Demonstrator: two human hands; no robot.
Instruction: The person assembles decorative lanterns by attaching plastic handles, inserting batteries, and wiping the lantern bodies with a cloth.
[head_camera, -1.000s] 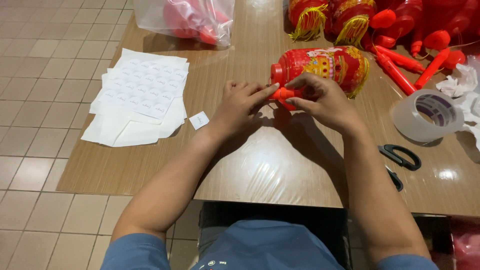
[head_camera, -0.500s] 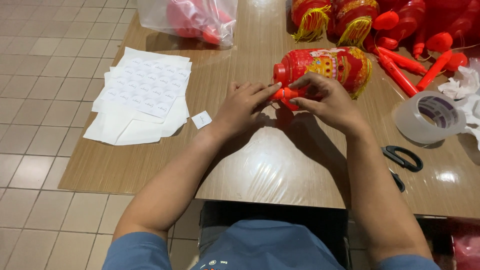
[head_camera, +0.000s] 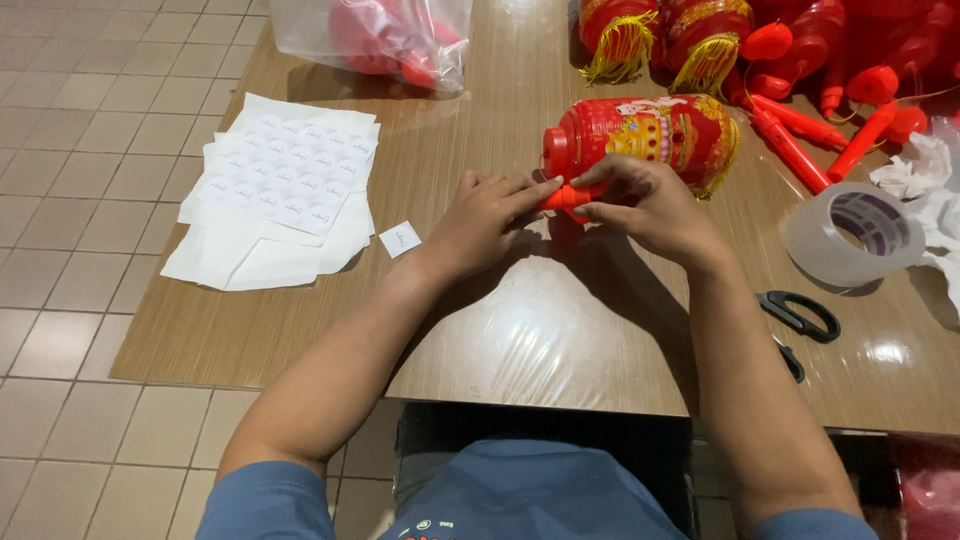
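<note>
Bare forearms stretched forward, converging at the middle. Left hand (head_camera: 487, 218) palm down, fingers extended rightward, fingertips meeting those of the right hand (head_camera: 645, 205). Right hand curled, thumb and fingers pinched together, wrist bent slightly inward

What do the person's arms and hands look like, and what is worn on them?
Both arms are bare from the short blue sleeves down. The left hand and the right hand wear no gloves; no ring, watch or bracelet is visible. The shirt is blue, with small print near the collar.

Wood-grain table (head_camera: 300, 330) with glossy glare patches, beige square-tiled floor (head_camera: 90, 150) to its left
</note>
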